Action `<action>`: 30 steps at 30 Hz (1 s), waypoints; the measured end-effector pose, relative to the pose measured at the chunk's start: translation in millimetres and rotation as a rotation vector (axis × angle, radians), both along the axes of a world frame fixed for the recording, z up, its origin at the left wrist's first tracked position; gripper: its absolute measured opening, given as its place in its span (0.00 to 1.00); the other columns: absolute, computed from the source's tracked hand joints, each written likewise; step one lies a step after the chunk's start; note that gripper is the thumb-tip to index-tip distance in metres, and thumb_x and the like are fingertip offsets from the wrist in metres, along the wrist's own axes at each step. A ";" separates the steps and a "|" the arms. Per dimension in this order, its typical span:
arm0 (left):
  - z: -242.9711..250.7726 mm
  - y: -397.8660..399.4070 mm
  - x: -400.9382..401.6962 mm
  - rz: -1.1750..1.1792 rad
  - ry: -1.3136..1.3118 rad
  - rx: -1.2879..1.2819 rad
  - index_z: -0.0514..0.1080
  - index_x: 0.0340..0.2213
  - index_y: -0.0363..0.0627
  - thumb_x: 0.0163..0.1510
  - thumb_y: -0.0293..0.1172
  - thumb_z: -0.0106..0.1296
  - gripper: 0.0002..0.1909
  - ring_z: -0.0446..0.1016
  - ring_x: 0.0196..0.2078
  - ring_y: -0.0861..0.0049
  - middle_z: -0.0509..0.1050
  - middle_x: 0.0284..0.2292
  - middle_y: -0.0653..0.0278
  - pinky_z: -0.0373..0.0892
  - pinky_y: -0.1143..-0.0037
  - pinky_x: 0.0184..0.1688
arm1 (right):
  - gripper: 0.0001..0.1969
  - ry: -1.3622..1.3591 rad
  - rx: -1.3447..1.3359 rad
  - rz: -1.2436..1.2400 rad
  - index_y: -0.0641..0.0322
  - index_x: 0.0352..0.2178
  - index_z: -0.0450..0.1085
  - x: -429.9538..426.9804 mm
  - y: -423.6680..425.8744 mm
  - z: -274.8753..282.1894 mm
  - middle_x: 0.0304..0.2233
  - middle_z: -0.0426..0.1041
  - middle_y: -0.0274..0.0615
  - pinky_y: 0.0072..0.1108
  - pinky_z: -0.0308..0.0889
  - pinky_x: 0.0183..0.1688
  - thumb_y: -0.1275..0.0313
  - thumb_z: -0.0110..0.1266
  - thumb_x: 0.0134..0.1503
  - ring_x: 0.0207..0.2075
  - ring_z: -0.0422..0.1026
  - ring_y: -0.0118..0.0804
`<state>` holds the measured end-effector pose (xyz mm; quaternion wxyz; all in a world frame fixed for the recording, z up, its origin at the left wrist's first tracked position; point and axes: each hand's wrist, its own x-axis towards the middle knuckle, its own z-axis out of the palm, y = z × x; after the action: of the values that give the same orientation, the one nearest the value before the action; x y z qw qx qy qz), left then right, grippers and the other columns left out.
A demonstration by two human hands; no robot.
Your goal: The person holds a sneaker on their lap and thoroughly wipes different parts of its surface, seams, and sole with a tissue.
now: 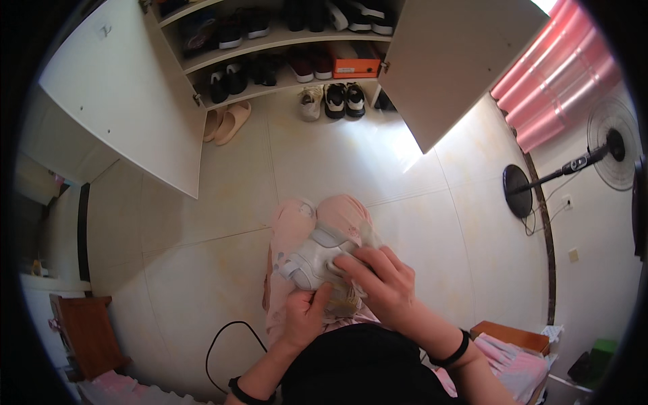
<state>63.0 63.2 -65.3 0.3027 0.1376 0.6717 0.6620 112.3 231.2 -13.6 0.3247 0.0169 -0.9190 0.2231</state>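
A white shoe rests over the lap, on pink patterned trousers. My left hand grips its near edge, thumb on top. My right hand is at the shoe's right side, fingers bent and pressing around a pale, thin item, perhaps a cloth or the shoe's tongue; the blur hides which. Under and between the hands lies a crumpled, partly see-through wrapping, mostly covered by the fingers.
Ahead stands a shoe cabinet with both doors swung out, holding several shoes and an orange shoebox. Beige slippers and white and black sneakers are on the floor. A standing fan is at right, a wooden stool at left.
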 end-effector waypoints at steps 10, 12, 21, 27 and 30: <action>-13.0 7.4 8.5 -0.039 0.133 0.021 0.75 0.36 0.31 0.62 0.31 0.52 0.12 0.77 0.29 0.73 0.79 0.28 0.53 0.71 0.74 0.34 | 0.20 -0.048 0.056 -0.027 0.58 0.37 0.76 -3.2 2.6 9.2 0.31 0.71 0.38 0.23 0.67 0.25 0.81 0.62 0.37 0.26 0.70 0.35; -13.8 9.9 10.4 0.000 0.105 0.064 0.75 0.37 0.31 0.61 0.31 0.53 0.11 0.78 0.30 0.71 0.79 0.28 0.51 0.71 0.73 0.35 | 0.20 -0.041 0.056 -0.042 0.59 0.37 0.76 6.4 1.9 6.5 0.31 0.71 0.38 0.23 0.67 0.25 0.81 0.62 0.37 0.26 0.69 0.35; -4.8 14.5 6.9 -0.069 0.265 0.013 0.75 0.39 0.34 0.59 0.30 0.55 0.11 0.80 0.34 0.64 0.79 0.31 0.50 0.72 0.71 0.38 | 0.19 -0.114 0.116 0.033 0.60 0.40 0.73 10.2 7.5 13.8 0.33 0.68 0.35 0.23 0.66 0.26 0.77 0.57 0.42 0.31 0.70 0.32; -1.8 15.7 8.6 -0.094 0.366 -0.010 0.75 0.38 0.35 0.58 0.29 0.55 0.10 0.80 0.31 0.60 0.79 0.29 0.50 0.73 0.70 0.35 | 0.20 -0.222 0.156 0.059 0.61 0.41 0.71 6.5 14.4 30.8 0.34 0.65 0.36 0.25 0.66 0.29 0.74 0.58 0.42 0.31 0.69 0.35; -0.1 16.3 1.8 -0.103 0.398 -0.010 0.75 0.38 0.35 0.57 0.28 0.56 0.09 0.79 0.30 0.57 0.78 0.29 0.50 0.73 0.69 0.33 | 0.20 -0.258 0.099 0.031 0.62 0.42 0.71 14.6 6.7 34.3 0.34 0.66 0.38 0.26 0.67 0.30 0.75 0.56 0.43 0.33 0.70 0.38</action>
<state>64.8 79.5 -65.4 0.1984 0.2984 0.7135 0.6021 126.9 237.9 20.7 0.1990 0.0180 -0.9626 0.1829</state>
